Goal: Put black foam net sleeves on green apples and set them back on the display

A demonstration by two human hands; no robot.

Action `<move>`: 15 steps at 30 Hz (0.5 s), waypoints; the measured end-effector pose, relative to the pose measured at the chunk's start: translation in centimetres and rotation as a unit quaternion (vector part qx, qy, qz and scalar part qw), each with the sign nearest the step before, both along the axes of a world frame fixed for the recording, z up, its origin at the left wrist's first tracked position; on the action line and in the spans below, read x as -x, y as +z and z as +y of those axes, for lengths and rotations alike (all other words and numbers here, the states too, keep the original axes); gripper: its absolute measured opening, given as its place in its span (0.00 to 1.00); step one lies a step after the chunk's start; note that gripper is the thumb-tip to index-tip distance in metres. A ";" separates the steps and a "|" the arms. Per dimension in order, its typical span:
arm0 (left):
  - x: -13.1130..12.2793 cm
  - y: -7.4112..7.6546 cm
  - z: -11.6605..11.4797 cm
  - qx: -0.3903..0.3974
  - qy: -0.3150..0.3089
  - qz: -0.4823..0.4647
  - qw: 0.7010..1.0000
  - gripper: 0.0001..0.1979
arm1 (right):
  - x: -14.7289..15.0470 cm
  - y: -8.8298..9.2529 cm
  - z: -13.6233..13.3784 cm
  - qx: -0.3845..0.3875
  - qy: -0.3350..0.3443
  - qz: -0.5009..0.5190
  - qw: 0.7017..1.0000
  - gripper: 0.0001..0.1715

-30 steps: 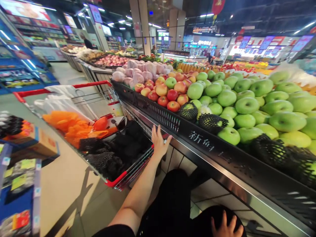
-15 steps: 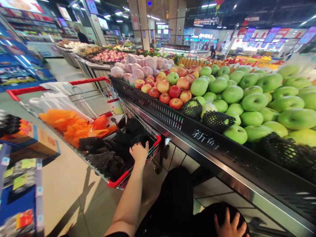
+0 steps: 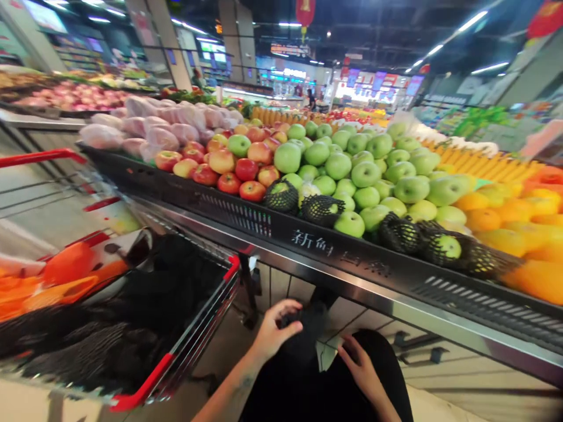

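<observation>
My left hand (image 3: 275, 334) is in front of my knees, fingers curled around a dark bundle (image 3: 288, 320). It looks like black foam netting, but blur and my black trousers blend with it. My right hand (image 3: 358, 363) is over my right thigh, holding nothing, fingers stretched and slightly apart. To the left, the shopping cart (image 3: 147, 384) has a red-cornered rim and contains black foam netting (image 3: 101, 351) and orange netting (image 3: 70, 281). Ahead, green apples (image 3: 338, 166) fill the fruit stand, and a few in black net sleeves (image 3: 323, 209) lie along its front edge.
Red apples (image 3: 246, 169) and wrapped pinkish fruit (image 3: 160, 139) lie left of the green ones; oranges (image 3: 484, 220) are at the right. A black ledge (image 3: 334, 249) and metal rail (image 3: 352, 281) run between me and the fruit.
My left hand has left the cart and come in front of my knees with the dark bundle. My right hand has moved inward. The view has swung right, showing oranges.
</observation>
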State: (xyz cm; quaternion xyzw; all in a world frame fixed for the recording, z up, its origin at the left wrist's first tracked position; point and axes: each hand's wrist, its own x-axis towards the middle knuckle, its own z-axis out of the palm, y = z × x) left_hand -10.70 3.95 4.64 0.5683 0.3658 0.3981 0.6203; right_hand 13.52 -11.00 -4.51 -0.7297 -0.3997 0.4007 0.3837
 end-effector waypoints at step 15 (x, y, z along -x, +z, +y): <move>-4.3 -0.1 -3.3 0.107 -0.098 -0.062 0.987 0.20 | 1.8 10.9 -0.9 -0.102 0.094 0.280 0.950 0.24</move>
